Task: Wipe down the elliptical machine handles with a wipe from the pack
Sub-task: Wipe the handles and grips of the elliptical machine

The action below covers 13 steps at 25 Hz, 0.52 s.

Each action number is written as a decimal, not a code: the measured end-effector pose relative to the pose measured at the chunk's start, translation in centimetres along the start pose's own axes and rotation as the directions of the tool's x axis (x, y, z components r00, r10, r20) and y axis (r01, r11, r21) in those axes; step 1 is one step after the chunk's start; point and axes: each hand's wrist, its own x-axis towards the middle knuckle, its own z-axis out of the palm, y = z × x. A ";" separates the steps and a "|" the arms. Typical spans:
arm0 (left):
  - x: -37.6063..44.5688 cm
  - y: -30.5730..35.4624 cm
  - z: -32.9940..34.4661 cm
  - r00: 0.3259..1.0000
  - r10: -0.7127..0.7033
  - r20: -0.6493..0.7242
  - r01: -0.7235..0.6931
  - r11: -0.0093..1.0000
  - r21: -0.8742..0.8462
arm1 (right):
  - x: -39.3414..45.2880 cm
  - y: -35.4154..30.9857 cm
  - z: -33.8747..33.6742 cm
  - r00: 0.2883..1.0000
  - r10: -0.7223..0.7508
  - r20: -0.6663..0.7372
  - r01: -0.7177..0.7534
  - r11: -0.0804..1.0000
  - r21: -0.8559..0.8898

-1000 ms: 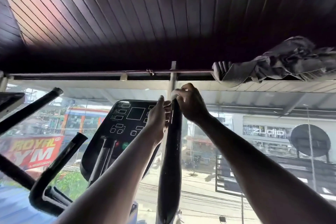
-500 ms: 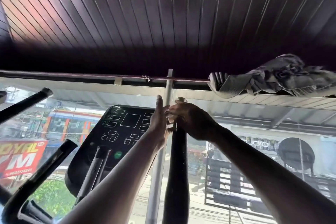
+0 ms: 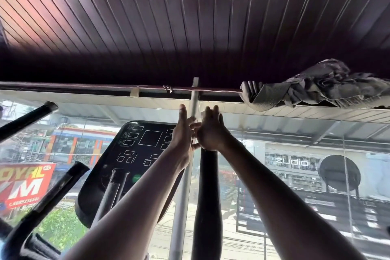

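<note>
Fingers (image 3: 213, 112) of right hand (image 3: 207, 133) spread loose above the top of the upright black padded elliptical handle (image 3: 206, 207); fingers of left hand (image 3: 182, 133) extended straight, released, just left of it. Wipe not discernible between the palms. Black console panel (image 3: 135, 154) behind the left forearm; grey bunched curtain (image 3: 316, 88) on the rail above.

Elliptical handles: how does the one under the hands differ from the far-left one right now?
The handle under the hands rises nearly upright at centre frame; the far-left handle slants steeply up to the right. The centre one's top is covered by the right hand, with the left hand beside it; the far-left one's capped tip is bare and untouched. Both are dark, rounded bars.
</note>
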 end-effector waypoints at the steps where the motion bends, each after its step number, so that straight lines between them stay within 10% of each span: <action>1: -0.1 0.0 0.0 1.000 0.007 0.000 -0.007 1.000 0.013 | 0.7 -0.3 -0.1 0.994 0.109 -0.003 -0.106 0.979 0.174; 5: -0.4 -0.1 0.3 0.998 0.048 -0.037 -0.045 0.996 0.076 | 0.9 0.7 -0.3 0.966 0.217 0.144 -0.238 0.515 0.823; 8: -0.5 0.3 0.8 0.988 0.110 -0.111 -0.100 0.990 0.099 | 0.1 1.6 0.2 0.952 0.073 0.297 -0.304 0.116 0.946; 10: -0.5 0.5 1.2 0.987 0.110 -0.119 -0.099 0.990 0.100 | 0.0 1.1 -0.1 0.955 0.095 0.283 -0.293 0.131 0.947; 13: -0.5 0.1 1.2 0.997 0.050 -0.057 -0.044 0.994 0.103 | -0.3 0.8 -0.2 0.970 0.236 0.055 -0.192 0.609 0.769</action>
